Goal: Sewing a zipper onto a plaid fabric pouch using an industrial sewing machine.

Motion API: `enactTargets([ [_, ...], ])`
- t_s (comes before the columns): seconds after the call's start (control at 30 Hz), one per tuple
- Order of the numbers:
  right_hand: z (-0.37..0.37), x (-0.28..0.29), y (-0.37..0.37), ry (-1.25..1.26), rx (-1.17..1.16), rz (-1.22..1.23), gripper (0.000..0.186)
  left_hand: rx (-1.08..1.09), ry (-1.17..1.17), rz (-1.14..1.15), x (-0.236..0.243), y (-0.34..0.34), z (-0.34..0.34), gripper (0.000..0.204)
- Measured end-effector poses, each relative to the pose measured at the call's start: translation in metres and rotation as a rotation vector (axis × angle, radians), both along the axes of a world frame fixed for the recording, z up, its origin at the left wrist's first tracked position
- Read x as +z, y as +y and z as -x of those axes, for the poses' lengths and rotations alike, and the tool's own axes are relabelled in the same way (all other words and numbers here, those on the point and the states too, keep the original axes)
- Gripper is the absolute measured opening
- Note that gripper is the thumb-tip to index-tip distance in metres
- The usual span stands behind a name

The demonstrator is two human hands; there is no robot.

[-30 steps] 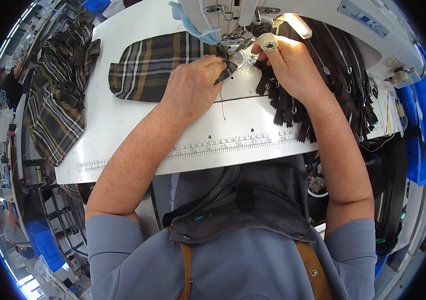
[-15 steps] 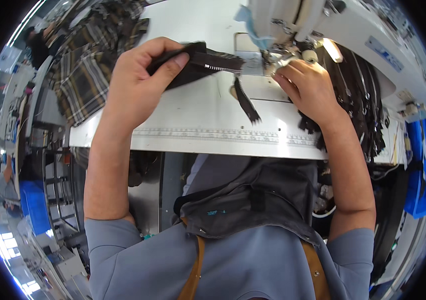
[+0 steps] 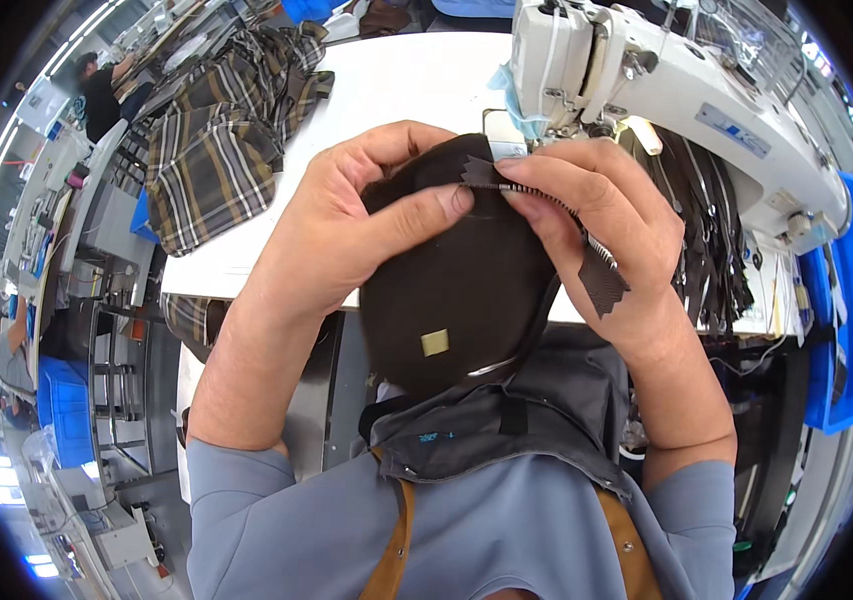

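Note:
A dark brown fabric piece [image 3: 436, 275] hangs from my left hand [image 3: 346, 215], which is closed with the thumb pressed on the piece's upper part. A small pale yellow square sticks to its lower part. Between the thumb and index finger of my right hand [image 3: 616, 215] is a dark zipper [image 3: 602, 284] with metal teeth. One end of its tape lies over the fabric's upper edge beside my left thumb; the other dangles below my right fingers. Both hands are close together in front of the sewing machine [image 3: 686, 95], near the table's front edge. My right fingers partly hide the needle area.
Plaid cloth [image 3: 216, 160] is heaped at the table's left. Many dark zippers [image 3: 711, 230] hang in a bundle beneath the machine arm on the right. Blue bins [image 3: 841, 310] stand at the right edge. Other people work at the far left.
The fabric has come nearer and hangs spread out over the table edge. My right hand has left the machine's needle area, moved toward my left hand and now grips the zipper.

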State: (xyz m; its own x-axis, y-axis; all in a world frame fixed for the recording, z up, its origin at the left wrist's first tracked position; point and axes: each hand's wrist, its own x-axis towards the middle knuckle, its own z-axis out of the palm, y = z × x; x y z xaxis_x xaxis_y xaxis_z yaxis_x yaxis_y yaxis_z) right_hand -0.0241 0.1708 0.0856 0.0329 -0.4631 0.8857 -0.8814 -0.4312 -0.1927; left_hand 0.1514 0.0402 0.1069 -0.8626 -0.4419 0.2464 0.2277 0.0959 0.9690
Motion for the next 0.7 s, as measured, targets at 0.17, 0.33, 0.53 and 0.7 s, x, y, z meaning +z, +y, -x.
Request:
enactTargets([
  [0.17, 0.004, -0.002, 0.002, 0.095, -0.070, 0.022, 0.027, 0.048, -0.027, -0.051, -0.014, 0.003, 0.009, 0.015],
  [0.33, 0.010, -0.006, 0.001, 0.009, -0.087, 0.024, 0.016, 0.080, 0.050, -0.338, -0.027, 0.022, 0.022, 0.019],
  [0.53, 0.004, -0.017, 0.004, -0.719, 0.122, -0.329, 0.012, 0.475, 0.317, 1.692, -0.035, 0.020, 0.020, 0.039],
  [0.7, 0.016, -0.017, 0.007, -0.768, 0.218, -0.545, 0.015, 0.381, -0.063, 1.005, -0.022, 0.012, 0.010, 0.032],
])
